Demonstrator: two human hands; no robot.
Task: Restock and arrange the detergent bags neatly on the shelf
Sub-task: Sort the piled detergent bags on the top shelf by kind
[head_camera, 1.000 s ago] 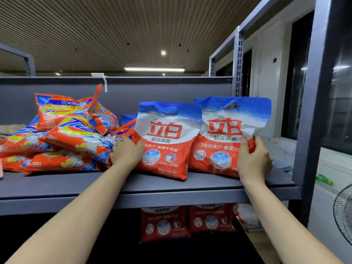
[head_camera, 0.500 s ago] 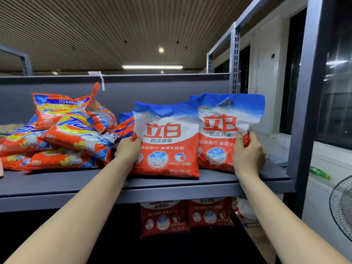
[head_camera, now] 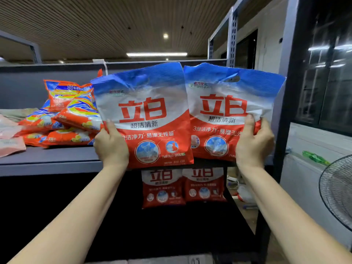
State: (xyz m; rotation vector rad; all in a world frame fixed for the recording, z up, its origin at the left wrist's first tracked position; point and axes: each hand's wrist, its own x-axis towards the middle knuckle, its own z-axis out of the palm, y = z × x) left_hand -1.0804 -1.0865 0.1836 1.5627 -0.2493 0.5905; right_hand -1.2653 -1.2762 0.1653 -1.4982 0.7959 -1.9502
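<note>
Hands (head_camera: 111, 147) (head_camera: 254, 144) grip bags (head_camera: 144, 115) (head_camera: 228, 109) (edges touching).

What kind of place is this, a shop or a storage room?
Probably a storeroom or a mock shop, not a real store: a bare grey metal shelf, a loose pile of orange detergent bags, more red bags on the shelf below, and a fan beside the rack.

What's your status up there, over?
Left hand grips one red-white-blue plastic detergent bag, right hand another. Both held before the grey metal shelf. Nothing blocking.
</note>
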